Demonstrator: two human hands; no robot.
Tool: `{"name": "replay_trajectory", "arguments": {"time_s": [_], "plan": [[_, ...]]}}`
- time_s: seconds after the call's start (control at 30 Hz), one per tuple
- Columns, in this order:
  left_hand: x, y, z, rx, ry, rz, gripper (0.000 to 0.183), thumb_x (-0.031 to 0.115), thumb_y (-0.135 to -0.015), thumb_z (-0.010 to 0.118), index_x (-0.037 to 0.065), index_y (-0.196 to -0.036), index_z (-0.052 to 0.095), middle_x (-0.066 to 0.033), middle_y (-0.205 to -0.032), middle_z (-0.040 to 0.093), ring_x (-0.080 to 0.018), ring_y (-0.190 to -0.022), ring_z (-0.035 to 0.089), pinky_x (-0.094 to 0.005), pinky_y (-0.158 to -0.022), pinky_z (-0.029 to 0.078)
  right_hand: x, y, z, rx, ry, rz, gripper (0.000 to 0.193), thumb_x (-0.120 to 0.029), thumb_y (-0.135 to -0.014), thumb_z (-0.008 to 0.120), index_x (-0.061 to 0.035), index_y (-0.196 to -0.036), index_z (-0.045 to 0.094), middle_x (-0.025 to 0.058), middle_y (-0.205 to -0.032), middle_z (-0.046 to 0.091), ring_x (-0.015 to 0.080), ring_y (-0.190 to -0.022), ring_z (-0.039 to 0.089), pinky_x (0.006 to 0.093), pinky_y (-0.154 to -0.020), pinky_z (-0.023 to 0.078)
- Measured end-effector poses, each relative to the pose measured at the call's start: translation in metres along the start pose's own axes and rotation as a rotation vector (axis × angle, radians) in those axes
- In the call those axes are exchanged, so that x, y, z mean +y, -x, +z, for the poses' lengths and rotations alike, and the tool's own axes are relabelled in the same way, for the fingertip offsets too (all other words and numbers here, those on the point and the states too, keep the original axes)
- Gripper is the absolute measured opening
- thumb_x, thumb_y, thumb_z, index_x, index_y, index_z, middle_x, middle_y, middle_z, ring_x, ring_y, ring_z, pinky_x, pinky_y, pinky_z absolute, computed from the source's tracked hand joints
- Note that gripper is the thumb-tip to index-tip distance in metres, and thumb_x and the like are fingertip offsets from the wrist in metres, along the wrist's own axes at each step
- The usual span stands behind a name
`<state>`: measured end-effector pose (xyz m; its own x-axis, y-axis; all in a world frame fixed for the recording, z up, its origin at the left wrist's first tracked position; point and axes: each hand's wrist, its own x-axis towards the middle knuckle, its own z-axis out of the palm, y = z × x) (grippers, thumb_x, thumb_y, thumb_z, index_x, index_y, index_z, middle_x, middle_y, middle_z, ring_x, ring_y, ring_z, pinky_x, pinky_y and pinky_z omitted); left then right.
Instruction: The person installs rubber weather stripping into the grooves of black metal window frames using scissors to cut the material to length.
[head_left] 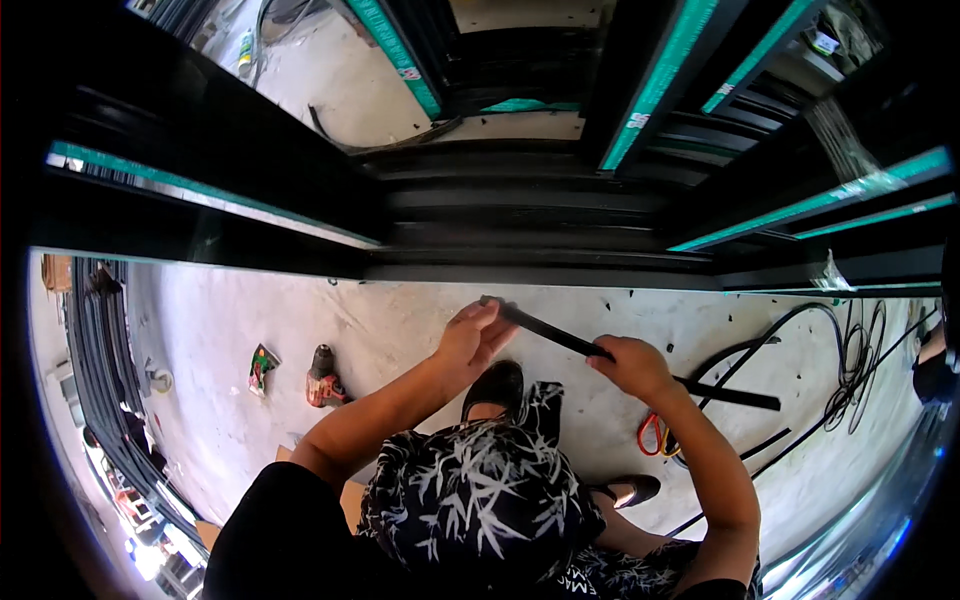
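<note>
A long thin black strip [560, 335] runs from upper left to lower right above the concrete floor. My left hand [472, 335] pinches its upper left end with the fingers closed on it. My right hand [630, 365] grips the strip further along, near its middle. The free end of the strip [740, 398] sticks out to the right past my right hand. Both forearms come up from the lower edge, over my patterned black-and-white trousers [480, 490] and black shoes [497, 385].
Black frame profiles with teal protective film [640, 100] stand ahead. A red cordless drill [323, 380] and a small green-red tool [262, 365] lie on the floor to the left. Red-handled cutters [655, 435] and black cables [850, 350] lie to the right. Stacked dark profiles [100, 350] line the left.
</note>
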<state>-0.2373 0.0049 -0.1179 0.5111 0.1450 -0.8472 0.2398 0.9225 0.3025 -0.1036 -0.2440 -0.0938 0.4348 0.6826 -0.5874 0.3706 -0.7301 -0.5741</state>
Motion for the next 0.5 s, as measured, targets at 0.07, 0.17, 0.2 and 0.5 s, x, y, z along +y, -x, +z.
{"name": "replay_trajectory", "arguments": {"time_s": [0.07,0.17,0.2,0.5], "plan": [[0.002,-0.002,-0.009,-0.041,-0.007,0.042,0.01,0.013,-0.098,0.057,0.005,-0.103,0.056,-0.0087,-0.109,0.064,-0.0225,-0.106,0.062,-0.0376,-0.101,0.051,-0.006,-0.014,0.009,-0.038,-0.068,-0.024,0.028,-0.036,-0.091,0.062,-0.0082,-0.092,0.062,0.0139,-0.081,0.064,0.0354,-0.079,0.063,0.0462,-0.069,0.049],[0.014,-0.017,-0.026,-0.073,-0.03,0.177,0.011,0.017,-0.098,0.06,0.006,-0.098,0.059,-0.0074,-0.106,0.066,-0.0219,-0.102,0.063,-0.0383,-0.098,0.052,-0.02,-0.027,0.014,0.048,-0.127,-0.053,0.027,-0.036,-0.091,0.061,-0.0086,-0.092,0.062,0.0132,-0.08,0.064,0.0355,-0.077,0.062,0.0455,-0.068,0.049],[0.023,-0.01,-0.02,-0.071,-0.085,0.243,0.01,0.016,-0.098,0.059,0.006,-0.099,0.06,-0.0081,-0.106,0.066,-0.0219,-0.102,0.064,-0.0385,-0.098,0.051,-0.025,-0.032,0.014,0.099,-0.15,-0.09,0.027,-0.035,-0.092,0.061,-0.0087,-0.092,0.062,0.013,-0.08,0.063,0.0356,-0.077,0.062,0.0454,-0.068,0.049],[0.029,-0.02,0.007,0.055,-1.714,1.221,0.041,0.017,-0.082,0.071,0.005,-0.12,0.059,-0.0155,-0.115,0.061,-0.0383,-0.107,0.054,-0.0446,-0.094,0.044,0.007,0.0,-0.035,0.202,0.162,-0.068,0.036,-0.04,-0.092,0.058,-0.0054,-0.09,0.063,0.0143,-0.086,0.065,0.0352,-0.083,0.064,0.0475,-0.071,0.052]]}}
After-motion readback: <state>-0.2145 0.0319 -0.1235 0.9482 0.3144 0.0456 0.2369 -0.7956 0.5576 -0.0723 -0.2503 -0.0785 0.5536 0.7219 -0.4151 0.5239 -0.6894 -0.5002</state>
